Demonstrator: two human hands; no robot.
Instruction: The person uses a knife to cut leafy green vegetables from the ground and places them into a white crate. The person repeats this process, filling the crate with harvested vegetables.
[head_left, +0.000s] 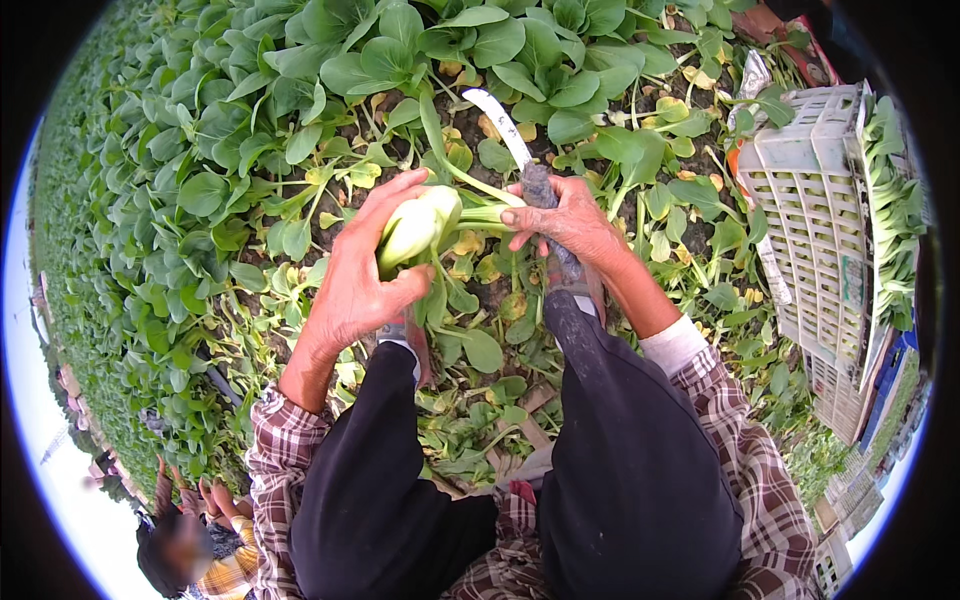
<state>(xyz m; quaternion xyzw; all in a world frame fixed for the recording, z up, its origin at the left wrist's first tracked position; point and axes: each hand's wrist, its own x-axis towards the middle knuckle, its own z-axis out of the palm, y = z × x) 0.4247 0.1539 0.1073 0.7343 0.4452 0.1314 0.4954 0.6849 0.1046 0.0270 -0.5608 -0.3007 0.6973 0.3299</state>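
Note:
My left hand (367, 270) is closed around the pale, bulbous base of a bok choy head (420, 225), in front of my knees. My right hand (574, 221) grips the wrapped handle of a curved harvesting knife (499, 124), whose whitish blade points up and away to the left. The thumb and fingers of that same hand also touch green leaf stalks (480, 216) between the two hands. Below the left hand hang some leaves of the plant. Part of the right fingers is hidden behind the handle.
Dense leafy plants (202, 187) grow ahead and to the left. Yellowed leaves (469, 244) and loose stalks litter the soil. At the right stands a white plastic crate (810, 202), with packed greens (892, 225) beside its far side. Another person (225, 555) is at the lower left.

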